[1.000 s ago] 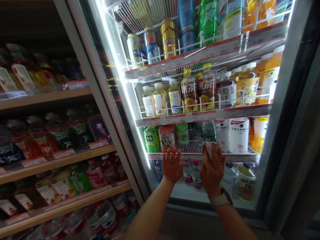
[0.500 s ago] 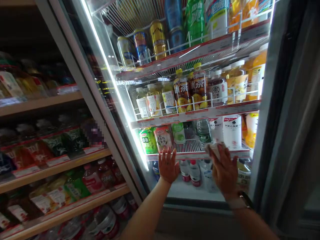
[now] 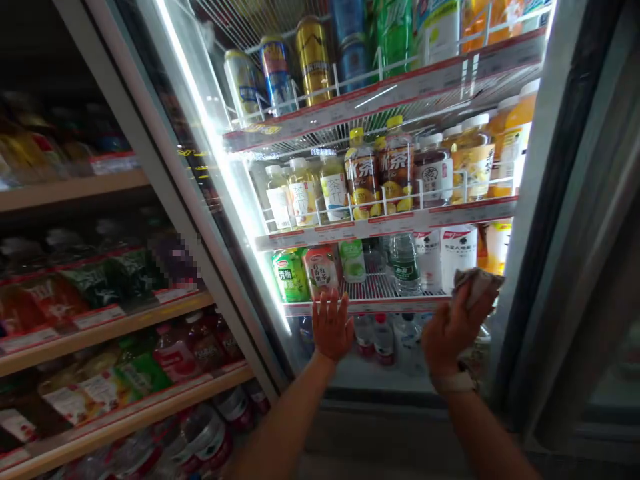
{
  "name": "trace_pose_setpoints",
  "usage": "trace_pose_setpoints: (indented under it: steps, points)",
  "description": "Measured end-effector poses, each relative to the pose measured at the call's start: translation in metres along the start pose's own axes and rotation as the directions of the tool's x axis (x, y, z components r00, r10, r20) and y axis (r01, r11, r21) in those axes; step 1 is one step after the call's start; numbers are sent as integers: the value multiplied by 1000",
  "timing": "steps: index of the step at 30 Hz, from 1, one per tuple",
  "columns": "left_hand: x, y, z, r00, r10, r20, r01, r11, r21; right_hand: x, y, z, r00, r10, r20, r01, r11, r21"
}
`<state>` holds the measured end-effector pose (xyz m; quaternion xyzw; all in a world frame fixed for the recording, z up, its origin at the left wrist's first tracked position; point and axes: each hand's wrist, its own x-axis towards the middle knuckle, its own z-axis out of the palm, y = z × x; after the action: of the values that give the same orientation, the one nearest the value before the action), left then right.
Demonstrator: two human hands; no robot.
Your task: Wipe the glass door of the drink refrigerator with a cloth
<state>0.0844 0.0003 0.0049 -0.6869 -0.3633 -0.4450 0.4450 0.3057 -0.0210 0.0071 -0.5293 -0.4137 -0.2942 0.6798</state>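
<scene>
My left hand is open, its fingers pointing up and lying against the front edge of a fridge shelf. Just behind its fingertips stands a red drink carton, with a green one to its left. My right hand is closed on a crumpled, greyish cloth, raised at the right end of the same shelf. Behind the cloth stands a white-labelled bottle. A band circles my right wrist.
Higher shelves hold tea bottles behind wire rails and cans. Water bottles stand at the fridge bottom. To the left, wooden shelves carry more drinks. A dark door frame borders the right side.
My right hand has moved right and turned, carrying the cloth from the shelf's middle toward its right end. My left hand stays at the shelf edge. The view has shifted slightly.
</scene>
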Motion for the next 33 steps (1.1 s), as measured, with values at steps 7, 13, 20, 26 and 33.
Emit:
trace_pose_setpoints:
  steps: [7, 13, 20, 26, 33]
  points:
    - [-1, -1, 1, 1000, 21, -1, -21, 999, 40, -36, -75, 15, 945, -247, 213, 219, 965, 144]
    - [0, -1, 1, 999, 38, -14, -37, 998, 48, -33, -65, 7, 855, -400, 329, 375, 916, 139]
    - [-4, -4, 2, 999, 8, 42, -8, 1000, 8, -5, 33, -20, 938, -257, 232, 264, 965, 2]
    - [1, -1, 4, 1000, 0, -4, 0, 1000, -1, -3, 88, -33, 990, -98, 99, 103, 993, -51]
    - [-3, -1, 7, 1000, -19, 15, 19, 1000, -19, -37, 14, -11, 968, -162, 194, 164, 986, 8]
